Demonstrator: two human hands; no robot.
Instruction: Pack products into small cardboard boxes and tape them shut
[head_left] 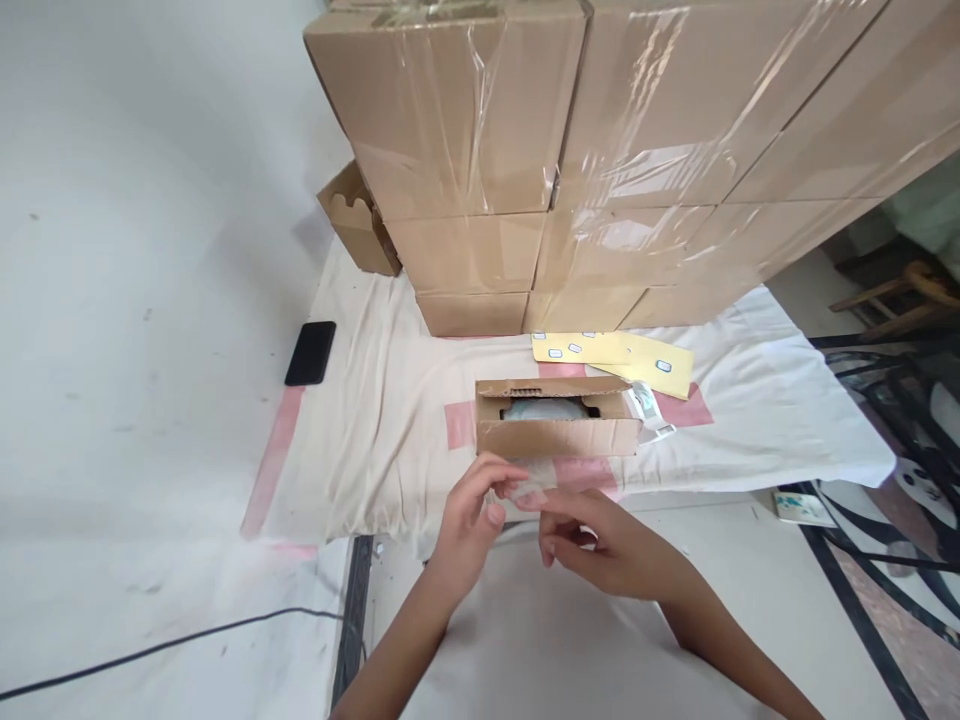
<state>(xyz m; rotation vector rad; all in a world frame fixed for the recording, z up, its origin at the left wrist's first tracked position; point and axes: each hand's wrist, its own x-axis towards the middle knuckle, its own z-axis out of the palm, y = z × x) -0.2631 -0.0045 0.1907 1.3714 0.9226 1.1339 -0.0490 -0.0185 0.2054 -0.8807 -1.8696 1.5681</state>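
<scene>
In front of me, an open cardboard box (559, 437) sits near the table's front edge, its top flap raised. Something pale and rounded (546, 409) shows inside it; its kind is unclear. My left hand (474, 515) is just on the near side of the box, fingers curled towards the thumb. Facing it, my right hand (600, 540) has its index finger reaching to the left fingertips and its other fingers bent in. A faint see-through scrap (531, 499) appears where the fingertips meet, too small and clear to name.
Stacked cartons (480, 130) under clear tape rise behind the box. Yellow sheets (622, 352) with small labels and a white printed piece (649, 412) lie beside it. A black phone (310, 353) is at the left edge of the cloth-covered table (405, 400). A small open carton (360, 225) stands far left.
</scene>
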